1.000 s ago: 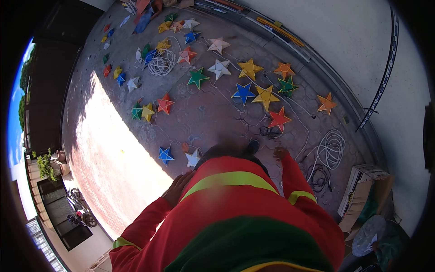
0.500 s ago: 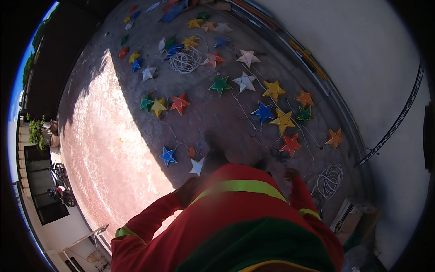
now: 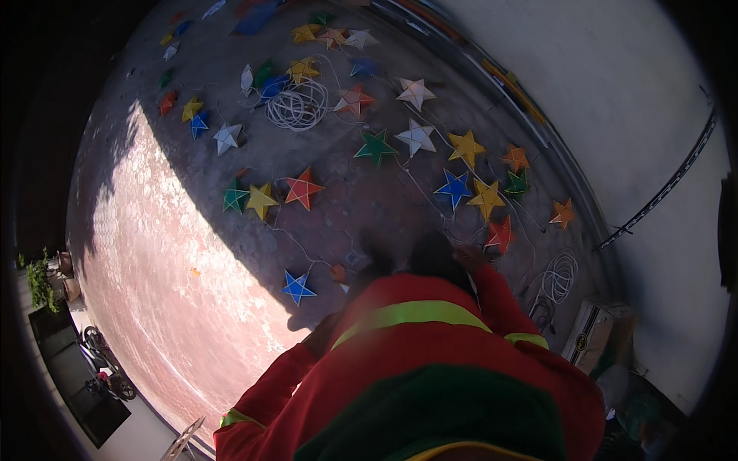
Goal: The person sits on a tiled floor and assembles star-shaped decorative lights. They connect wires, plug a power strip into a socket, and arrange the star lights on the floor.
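Observation:
My left hand [image 3: 323, 336] hangs low beside my red top, dark and mostly hidden by it, so its fingers do not show. Nearest to it lies a blue star lantern [image 3: 298, 287] with pale edging. My right hand [image 3: 467, 258] is out in front of me, just left of a red star lantern [image 3: 500, 234]. Whether the two touch I cannot tell, and its fingers are too dark to make out. Beyond the red lantern lie a yellow star lantern [image 3: 486, 200] and a blue star lantern [image 3: 454, 188], joined by white cord.
More star lanterns in several colours are spread over the paving. A coil of white cord [image 3: 297, 104] lies farther off, another coil [image 3: 559, 275] at right near a cardboard box [image 3: 596, 330]. Long bars run along the white wall [image 3: 638, 100]. Sunlit paving [image 3: 177, 261] stretches left.
My view has turned and my body has moved forward, now covering most of the white star lantern by my feet. My right hand has come forward and left, nearer the red star lantern.

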{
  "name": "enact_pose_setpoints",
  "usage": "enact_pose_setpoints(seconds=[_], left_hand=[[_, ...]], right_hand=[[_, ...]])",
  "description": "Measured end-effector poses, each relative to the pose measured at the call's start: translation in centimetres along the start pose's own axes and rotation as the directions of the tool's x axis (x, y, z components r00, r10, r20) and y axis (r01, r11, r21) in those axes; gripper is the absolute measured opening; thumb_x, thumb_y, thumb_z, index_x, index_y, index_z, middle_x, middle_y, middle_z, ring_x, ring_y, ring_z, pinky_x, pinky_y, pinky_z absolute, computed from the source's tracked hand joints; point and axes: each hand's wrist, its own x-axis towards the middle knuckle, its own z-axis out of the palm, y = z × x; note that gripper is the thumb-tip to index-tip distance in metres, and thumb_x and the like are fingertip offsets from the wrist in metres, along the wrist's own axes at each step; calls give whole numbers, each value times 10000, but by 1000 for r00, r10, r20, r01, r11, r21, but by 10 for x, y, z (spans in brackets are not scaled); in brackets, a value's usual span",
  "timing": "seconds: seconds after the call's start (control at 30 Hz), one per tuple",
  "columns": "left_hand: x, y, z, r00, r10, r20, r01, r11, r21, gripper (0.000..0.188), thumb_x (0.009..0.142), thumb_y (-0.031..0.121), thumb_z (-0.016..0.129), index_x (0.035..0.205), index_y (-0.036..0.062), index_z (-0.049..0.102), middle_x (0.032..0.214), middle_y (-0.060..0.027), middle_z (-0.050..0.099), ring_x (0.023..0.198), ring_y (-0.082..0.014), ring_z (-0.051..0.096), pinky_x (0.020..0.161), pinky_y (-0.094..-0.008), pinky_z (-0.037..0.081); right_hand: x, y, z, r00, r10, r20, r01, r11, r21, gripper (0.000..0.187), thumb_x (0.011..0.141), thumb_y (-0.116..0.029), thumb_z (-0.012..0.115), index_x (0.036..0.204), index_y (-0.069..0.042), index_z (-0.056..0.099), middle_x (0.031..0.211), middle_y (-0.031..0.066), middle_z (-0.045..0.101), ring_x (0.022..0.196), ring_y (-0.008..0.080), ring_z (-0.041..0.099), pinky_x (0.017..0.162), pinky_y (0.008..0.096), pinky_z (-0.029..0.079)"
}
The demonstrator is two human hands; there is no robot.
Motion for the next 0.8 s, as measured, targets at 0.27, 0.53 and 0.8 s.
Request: enact_pose_setpoints(seconds=[0.27, 0.53, 0.8], left_hand=[[36, -2, -85, 997, -71, -27, 72, 996, 43, 778, 894, 369, 618, 1530, 85, 271, 1531, -182, 349, 1373, -354, 384, 1117, -455, 341], [97, 42, -191, 990, -135, -47, 140, 980, 144, 799, 864, 366, 658, 1522, 97, 293, 1517, -178, 374, 1343, -361, 422, 1084, -458, 376], [161, 94, -294, 993, -118, 26, 106, 955, 278, 820, 834, 362, 698, 1513, 110, 315, 1503, -174, 399, 1312, -368, 461, 1052, -460, 411]], right_hand=[[54, -6, -13, 764, 591, 258, -644, 674, 361, 383, 931, -349, 641, 1210, -88, 651, 1028, 75, 698, 906, 202, 680, 681, 351, 535], [216, -14, 12, 763, 487, 425, -632, 703, 327, 400, 939, -337, 639, 1256, -95, 614, 1084, 94, 691, 920, 217, 682, 727, 391, 552], [405, -126, -61, 995, -3, 103, -24, 965, 260, 332, 895, -199, 632, 1220, -133, 647, 1072, 85, 692, 910, 228, 685, 733, 380, 558]])
